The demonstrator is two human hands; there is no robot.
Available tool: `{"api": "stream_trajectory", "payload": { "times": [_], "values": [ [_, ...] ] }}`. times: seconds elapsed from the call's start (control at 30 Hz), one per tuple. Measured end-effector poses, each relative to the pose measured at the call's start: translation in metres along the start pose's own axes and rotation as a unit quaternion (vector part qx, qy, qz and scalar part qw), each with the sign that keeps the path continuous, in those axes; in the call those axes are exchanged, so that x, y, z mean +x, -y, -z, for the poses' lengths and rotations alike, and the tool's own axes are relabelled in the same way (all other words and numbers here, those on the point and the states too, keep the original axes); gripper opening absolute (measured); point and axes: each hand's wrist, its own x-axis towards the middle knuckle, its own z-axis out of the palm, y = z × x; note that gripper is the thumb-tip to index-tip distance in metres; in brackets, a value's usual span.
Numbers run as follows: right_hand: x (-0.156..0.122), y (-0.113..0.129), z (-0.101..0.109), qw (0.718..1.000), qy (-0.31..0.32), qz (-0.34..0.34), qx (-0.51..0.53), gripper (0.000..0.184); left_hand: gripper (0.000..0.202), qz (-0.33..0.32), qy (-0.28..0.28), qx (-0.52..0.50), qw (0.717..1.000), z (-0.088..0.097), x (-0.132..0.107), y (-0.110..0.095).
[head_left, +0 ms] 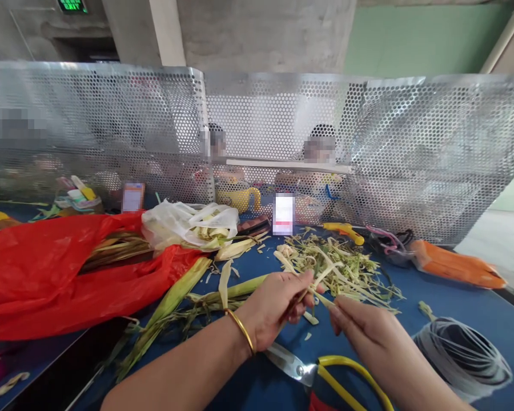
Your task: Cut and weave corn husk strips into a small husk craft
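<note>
My left hand (pixel 274 308), with a gold bangle on the wrist, is closed around a thin pale strip of corn husk (pixel 321 297). My right hand (pixel 360 325) pinches the other end of the same strip just to the right. Both hands hover above a blue table (pixel 449 291). A pile of shredded green and pale husk strips (pixel 338 262) lies just beyond my fingers. Long green husk leaves (pixel 175 302) stretch to the left of my left hand. Scissors with yellow handles (pixel 321 371) lie under my wrists.
A red plastic bag (pixel 47 274) with husks covers the left side, a white plastic bag (pixel 188 225) behind it. A coil of wire (pixel 462 354) sits at the right, an orange object (pixel 454 264) farther back. A perforated metal screen (pixel 411 148) walls off the table; people sit behind it.
</note>
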Motion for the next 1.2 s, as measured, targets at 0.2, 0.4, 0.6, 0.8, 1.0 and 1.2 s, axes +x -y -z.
{"api": "stream_trajectory", "payload": {
  "times": [0.2, 0.4, 0.6, 0.8, 1.0, 1.2],
  "values": [
    [0.004, -0.004, 0.003, 0.999, 0.012, -0.021, 0.028, 0.045, 0.030, -0.013, -0.009, 0.031, 0.999, -0.001, -0.002, -0.002],
    [0.013, -0.006, 0.004, 0.985, 0.014, -0.040, 0.168, 0.045, 0.021, -0.010, -0.034, 0.090, 0.995, -0.007, -0.005, 0.001],
    [0.018, -0.002, -0.001, 0.895, -0.036, -0.123, 0.426, 0.042, 0.033, 0.008, -0.018, 0.124, 0.992, -0.013, -0.006, 0.009],
    [0.015, 0.001, -0.005, 0.864, -0.106, -0.168, 0.462, 0.040, 0.017, -0.028, 0.001, 0.174, 0.984, -0.017, -0.009, 0.010],
    [0.021, -0.019, -0.001, 0.914, -0.110, -0.159, 0.356, 0.040, 0.019, 0.001, -0.013, 0.184, 0.983, -0.018, -0.008, 0.012],
    [0.020, -0.022, 0.014, 0.946, -0.318, 0.003, 0.064, 0.041, 0.027, -0.045, -0.004, 0.324, 0.945, -0.019, -0.011, 0.018]
  ]
}}
